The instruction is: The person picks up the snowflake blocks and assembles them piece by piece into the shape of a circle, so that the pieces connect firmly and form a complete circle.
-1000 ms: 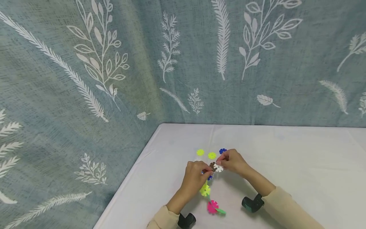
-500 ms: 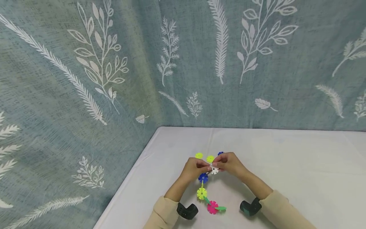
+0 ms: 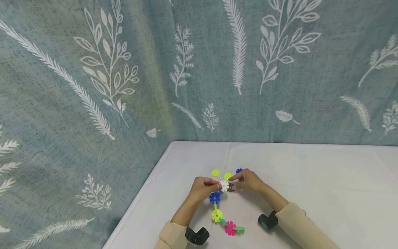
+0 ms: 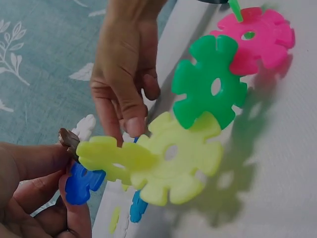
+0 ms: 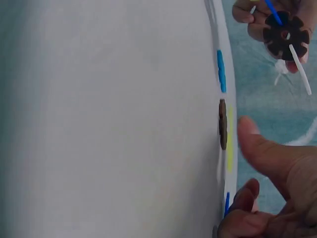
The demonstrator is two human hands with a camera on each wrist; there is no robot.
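Observation:
My left hand (image 3: 202, 189) pinches a brown notched disc (image 4: 69, 141) in a chain of interlocking plastic flower discs. A white disc (image 3: 224, 186) is slotted into that brown one, as is a blue disc (image 3: 214, 198). Down from there hang yellow discs (image 4: 173, 156), a green disc (image 4: 210, 82) and a pink disc (image 3: 230, 228), with a green disc (image 3: 239, 228) at the near end. Just right of the white disc, my right hand (image 3: 250, 181) holds nothing, thumb and fingers apart. A loose brown disc (image 5: 223, 124) lies on the table beside it.
On the white-covered table (image 3: 311, 180), loose yellow discs (image 3: 215, 172) and a dark blue disc (image 3: 239, 171) lie beyond the hands. A light blue disc (image 5: 221, 71) lies there too. Patterned curtains (image 3: 140, 69) stand behind and left. Both wrists wear black devices (image 3: 197, 236).
My right fingers have let go of the white disc and moved apart from it. The white disc now stays on the chain, which my left hand has shifted left and slightly nearer.

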